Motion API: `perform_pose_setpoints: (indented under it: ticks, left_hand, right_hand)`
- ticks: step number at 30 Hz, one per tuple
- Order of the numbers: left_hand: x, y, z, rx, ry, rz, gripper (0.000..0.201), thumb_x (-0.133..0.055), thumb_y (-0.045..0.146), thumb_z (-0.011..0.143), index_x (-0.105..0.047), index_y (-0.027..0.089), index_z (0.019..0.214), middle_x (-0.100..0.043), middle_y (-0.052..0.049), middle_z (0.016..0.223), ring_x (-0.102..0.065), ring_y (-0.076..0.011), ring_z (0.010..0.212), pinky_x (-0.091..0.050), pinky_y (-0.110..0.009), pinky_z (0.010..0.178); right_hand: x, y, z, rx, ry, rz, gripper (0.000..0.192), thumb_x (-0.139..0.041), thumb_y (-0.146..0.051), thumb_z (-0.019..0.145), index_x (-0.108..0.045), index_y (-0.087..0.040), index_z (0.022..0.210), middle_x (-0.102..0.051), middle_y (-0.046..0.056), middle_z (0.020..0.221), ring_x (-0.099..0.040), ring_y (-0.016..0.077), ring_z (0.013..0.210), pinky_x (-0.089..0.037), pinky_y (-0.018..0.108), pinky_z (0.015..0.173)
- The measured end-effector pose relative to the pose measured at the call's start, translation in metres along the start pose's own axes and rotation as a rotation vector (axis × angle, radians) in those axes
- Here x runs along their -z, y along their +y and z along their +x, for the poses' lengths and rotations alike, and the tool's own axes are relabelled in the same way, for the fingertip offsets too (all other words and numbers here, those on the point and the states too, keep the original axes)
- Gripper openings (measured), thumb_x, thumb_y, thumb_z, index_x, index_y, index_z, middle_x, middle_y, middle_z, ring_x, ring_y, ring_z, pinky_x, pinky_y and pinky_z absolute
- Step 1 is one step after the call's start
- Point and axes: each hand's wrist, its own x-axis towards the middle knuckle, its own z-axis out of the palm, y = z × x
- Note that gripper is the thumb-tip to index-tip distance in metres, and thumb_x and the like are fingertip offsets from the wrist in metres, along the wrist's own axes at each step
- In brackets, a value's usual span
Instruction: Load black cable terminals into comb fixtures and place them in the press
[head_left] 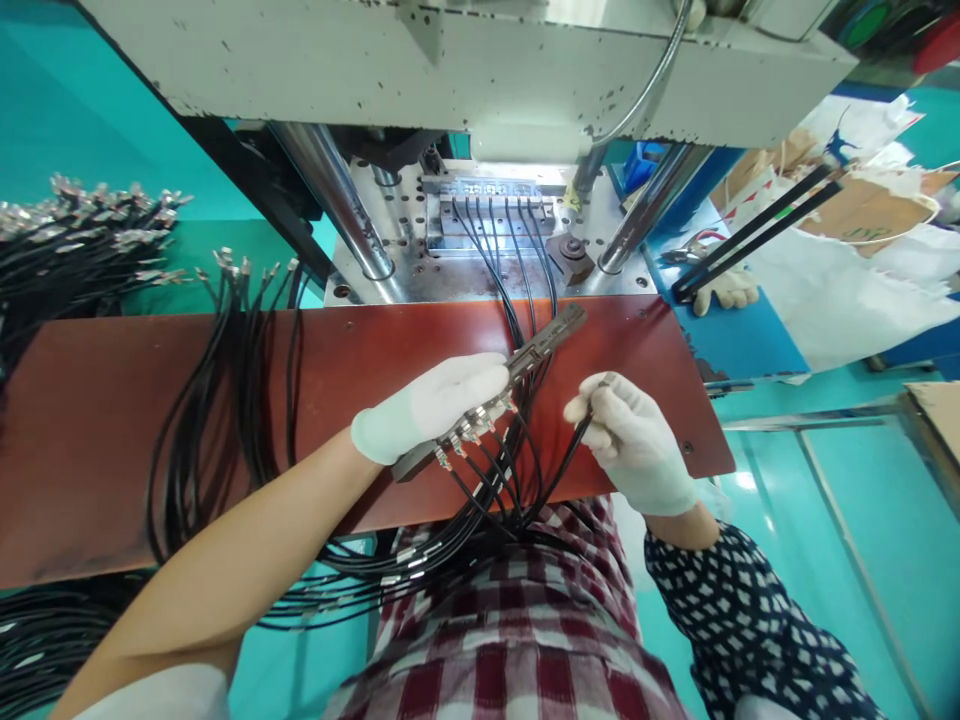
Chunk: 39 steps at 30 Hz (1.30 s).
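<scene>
In a white glove, my left hand [454, 395] grips a long dark metal bar [551, 340] that lies slanted above the brown board. Along the bar's near side sit several silver cable connectors [469, 428], their black cables [517, 480] hanging down toward my lap. My right hand [626, 435], also gloved, is closed on a black cable [574, 445] to the right of the bar, its fingertips pinched near the cable's end. Behind both hands, more black cables [495, 250] run from a metal fixture [487, 225] in the press.
The press has a steel column on the left [345, 210] and another on the right [652, 205]. Bundled cables [247, 400] drape over the brown board [97, 430]. At right, pliers [690, 250] and a spare glove [724, 290] rest on a blue surface [757, 335].
</scene>
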Motion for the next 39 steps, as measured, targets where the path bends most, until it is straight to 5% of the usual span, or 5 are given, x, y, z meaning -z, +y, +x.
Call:
perform_pose_setpoints:
  ticks: [6,13,21,29,39]
  left_hand:
    - [-0.004,-0.004,0.004,-0.084,-0.051,0.016,0.041,-0.046,0.050,0.098,-0.052,0.014,0.080,-0.052,0.002,0.066,-0.046,-0.0065,0.055,-0.039,-0.017,0.048]
    - [-0.005,0.000,0.000,-0.037,-0.057,-0.011,0.040,-0.046,0.054,0.096,-0.052,0.015,0.085,-0.051,0.003,0.064,-0.047,-0.0076,0.049,-0.040,-0.018,0.042]
    - [-0.010,0.003,-0.002,-0.049,0.107,0.351,0.037,-0.053,0.051,0.093,-0.045,0.018,0.077,-0.047,0.005,0.061,-0.045,-0.0079,0.051,-0.037,-0.018,0.045]
    - [-0.012,0.004,0.001,0.021,0.075,0.162,0.043,-0.045,0.056,0.095,-0.046,0.017,0.077,-0.047,0.005,0.059,-0.043,-0.0070,0.048,-0.034,-0.018,0.042]
    - [-0.010,0.007,-0.001,0.083,0.074,0.087,0.045,-0.048,0.059,0.093,-0.049,0.016,0.080,-0.047,0.004,0.061,-0.043,-0.0059,0.046,-0.037,-0.016,0.040]
  right_hand:
    - [-0.015,-0.004,0.012,-0.106,-0.178,-0.120,0.030,-0.069,-0.046,0.082,-0.069,-0.017,0.086,-0.068,0.004,0.076,-0.045,0.0060,0.052,-0.031,0.020,0.045]
    - [-0.042,-0.013,0.011,0.045,0.056,-0.480,0.020,-0.065,-0.031,0.077,-0.063,-0.016,0.065,-0.062,-0.002,0.059,-0.050,0.0084,0.054,-0.038,0.022,0.052]
    - [-0.040,-0.009,0.013,0.136,0.066,-0.624,0.017,-0.062,-0.029,0.080,-0.063,-0.017,0.067,-0.065,0.000,0.065,-0.056,0.0111,0.061,-0.045,0.024,0.061]
    - [-0.004,-0.001,0.010,0.070,-0.115,-0.306,0.045,-0.051,-0.054,0.093,-0.066,-0.015,0.108,-0.070,0.008,0.089,-0.057,0.0107,0.064,-0.044,0.023,0.057]
    - [-0.015,0.010,-0.017,0.259,0.174,-0.565,0.015,-0.077,-0.028,0.073,-0.066,-0.019,0.078,-0.064,0.001,0.081,-0.045,0.0090,0.060,-0.040,0.025,0.057]
